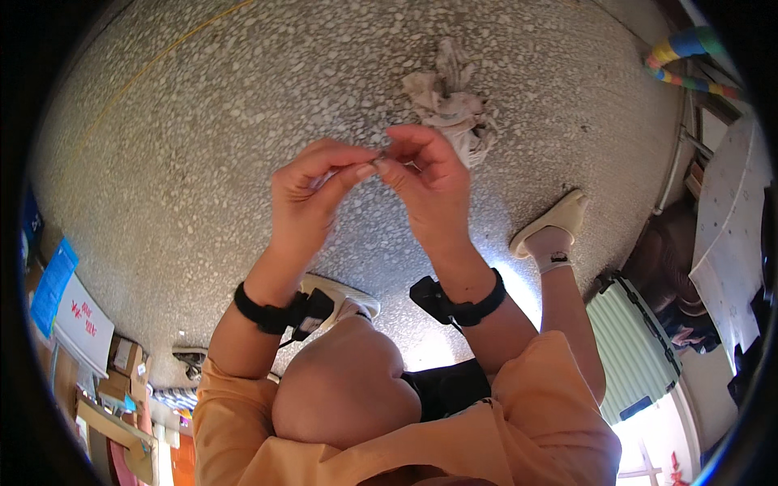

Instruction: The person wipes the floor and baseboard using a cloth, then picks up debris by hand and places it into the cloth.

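Both my hands meet in the middle of the view, held up above the speckled stone floor. My left hand (312, 178) pinches with thumb and forefinger, and my right hand (429, 178) pinches from the other side, so the fingertips almost touch. Between them is a tiny dark object (379, 158), mostly covered by the fingers and too small to name. Just beyond my right hand lies a crumpled, dirty whitish cloth (458, 109) on the floor. Each wrist wears a black strap with a small black device.
Speckled terrazzo floor (203, 146) spreads ahead, with a thin yellow line (174, 49) at far left. A pale green suitcase (632, 340) stands at right, near a colourful striped hoop (689, 49). Cardboard boxes (121, 373) are stacked at left. My slippered feet flank my forearms.
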Motion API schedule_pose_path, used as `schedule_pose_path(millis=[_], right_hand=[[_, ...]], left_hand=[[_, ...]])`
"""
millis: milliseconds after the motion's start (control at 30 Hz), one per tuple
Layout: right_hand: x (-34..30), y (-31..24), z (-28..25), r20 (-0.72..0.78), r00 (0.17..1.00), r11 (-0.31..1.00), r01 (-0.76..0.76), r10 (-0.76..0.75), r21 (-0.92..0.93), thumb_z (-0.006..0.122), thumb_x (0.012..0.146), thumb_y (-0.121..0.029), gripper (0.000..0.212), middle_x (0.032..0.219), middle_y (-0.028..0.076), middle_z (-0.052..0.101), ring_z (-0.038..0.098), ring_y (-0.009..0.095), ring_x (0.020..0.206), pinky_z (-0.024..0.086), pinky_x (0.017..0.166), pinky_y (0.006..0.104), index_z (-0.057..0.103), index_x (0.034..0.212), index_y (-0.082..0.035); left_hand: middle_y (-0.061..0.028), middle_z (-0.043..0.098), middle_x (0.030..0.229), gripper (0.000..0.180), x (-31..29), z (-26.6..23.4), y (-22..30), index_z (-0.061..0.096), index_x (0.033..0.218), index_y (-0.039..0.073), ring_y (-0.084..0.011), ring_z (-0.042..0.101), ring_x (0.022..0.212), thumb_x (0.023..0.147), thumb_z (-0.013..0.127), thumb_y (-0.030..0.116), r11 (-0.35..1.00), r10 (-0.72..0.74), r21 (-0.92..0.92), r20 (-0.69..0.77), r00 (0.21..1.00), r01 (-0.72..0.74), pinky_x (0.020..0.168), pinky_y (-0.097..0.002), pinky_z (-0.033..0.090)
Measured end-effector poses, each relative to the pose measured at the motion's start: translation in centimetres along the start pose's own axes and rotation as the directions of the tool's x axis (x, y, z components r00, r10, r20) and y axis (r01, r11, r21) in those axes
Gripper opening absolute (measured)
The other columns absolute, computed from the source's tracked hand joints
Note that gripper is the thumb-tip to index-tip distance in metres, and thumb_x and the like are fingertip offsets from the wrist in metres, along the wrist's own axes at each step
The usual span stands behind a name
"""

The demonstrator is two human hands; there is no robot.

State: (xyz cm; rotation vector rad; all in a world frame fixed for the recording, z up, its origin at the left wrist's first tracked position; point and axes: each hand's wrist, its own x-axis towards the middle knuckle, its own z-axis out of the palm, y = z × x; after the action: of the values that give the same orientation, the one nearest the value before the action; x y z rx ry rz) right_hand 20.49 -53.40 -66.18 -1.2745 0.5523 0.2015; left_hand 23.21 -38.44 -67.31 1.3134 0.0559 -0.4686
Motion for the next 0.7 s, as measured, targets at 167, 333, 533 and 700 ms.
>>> schedule_pose_path(millis=[167, 333, 533, 700], right_hand=[[0.2, -0.8, -2.2, 0.055, 0.982, 0.931, 0.187, -0.179, -0.313, 0.065, 0.083, 0.001, 0.014, 0.090, 0.008, 0.063, 0.061, 0.015, 0.083, 0.049, 0.071, 0.0254, 0.067, 0.096, -0.001], [4.3, -2.7, -11.6, -0.300, 0.915, 0.935, 0.176, -0.271, -0.308, 0.059, 0.087, 0.003, 0.017, 0.094, 0.004, 0.066, 0.061, 0.011, 0.085, 0.049, 0.076, 0.0239, 0.065, 0.102, -0.003], [5.9, -3.5, -18.9, 0.043, 0.815, -0.021, 0.039, -0.578, -0.999, 0.064, 0.083, -0.007, 0.040, 0.126, 0.023, 0.052, 0.051, 0.034, 0.117, 0.042, 0.098, 0.0398, 0.057, 0.122, -0.004], [3.4, 5.4, -8.1, 0.332, 0.907, -0.045, 0.332, -0.261, -0.942, 0.063, 0.081, -0.039, 0.060, 0.144, 0.017, 0.034, 0.031, 0.044, 0.130, 0.020, 0.104, 0.0642, 0.046, 0.135, -0.021]], left_hand=[[-0.0064, 0.065, 0.088, 0.025, 1.0, 1.0, -0.2, 0.058, 0.103, 0.002, -0.0122, 0.061, 0.085, 0.081, 0.068, -0.003, 0.907, -0.272, -0.328, 0.028, 0.962, 0.266, 0.074, -0.0229, 0.049], [-0.0049, 0.064, 0.101, 0.024, 3.2, -0.4, -1.8, 0.056, 0.106, 0.006, -0.0131, 0.059, 0.090, 0.086, 0.068, 0.009, 0.993, -0.063, 0.105, 0.012, 0.998, 0.061, 0.079, -0.0272, 0.046], [-0.0095, 0.060, 0.111, 0.026, 9.3, -3.8, -2.9, 0.059, 0.109, 0.004, -0.0203, 0.056, 0.101, 0.092, 0.060, 0.024, 0.828, 0.182, 0.561, -0.231, 0.956, -0.022, 0.090, -0.0334, 0.042], [-0.0155, 0.055, 0.120, 0.034, 14.3, -5.0, -4.3, 0.056, 0.117, 0.005, -0.0301, 0.050, 0.113, 0.093, 0.058, 0.029, 0.637, 0.415, 0.758, -0.183, 0.891, -0.142, 0.097, -0.0386, 0.039]])
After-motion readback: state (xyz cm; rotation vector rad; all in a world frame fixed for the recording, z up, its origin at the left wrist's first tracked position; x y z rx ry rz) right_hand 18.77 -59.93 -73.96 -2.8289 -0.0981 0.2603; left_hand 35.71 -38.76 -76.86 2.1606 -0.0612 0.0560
